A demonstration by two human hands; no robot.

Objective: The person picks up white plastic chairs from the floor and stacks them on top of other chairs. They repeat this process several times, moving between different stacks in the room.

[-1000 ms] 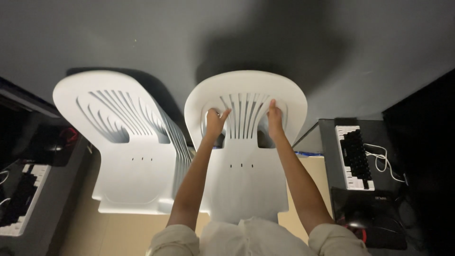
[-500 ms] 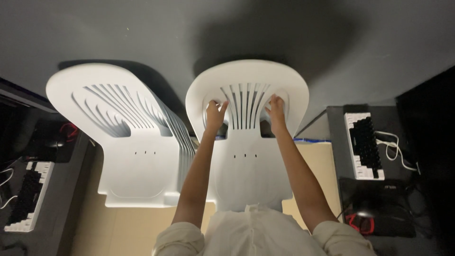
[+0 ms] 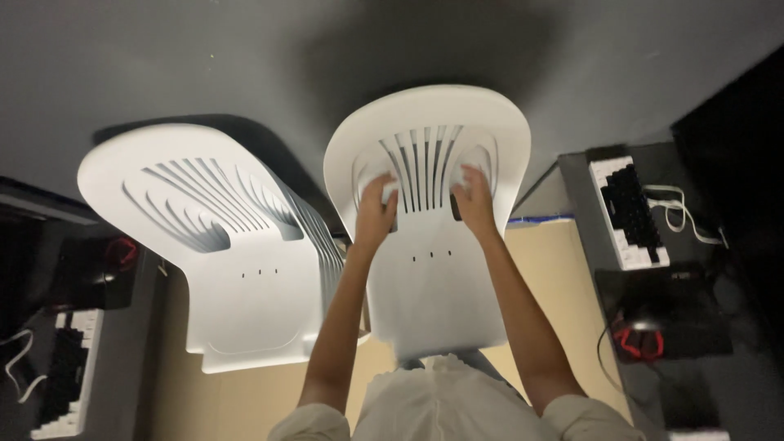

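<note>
I look down on a white plastic chair (image 3: 429, 278) with a slotted backrest, right in front of me. My left hand (image 3: 376, 214) grips the left side opening of its backrest. My right hand (image 3: 474, 200) grips the right side opening, fingers hooked through the slots. Both arms reach straight out over the seat. To the left stands a stack of several white plastic chairs (image 3: 237, 269) of the same kind, close beside the one I hold.
A dark grey wall (image 3: 245, 65) lies beyond the chairs. On a desk at the right sit a black and white keyboard (image 3: 629, 208) and white cable; another keyboard (image 3: 65, 376) is at the lower left. The floor (image 3: 563, 278) is tan.
The chair in my hands has shifted slightly away from me and the view has tilted; both hands keep their grip on the backrest.
</note>
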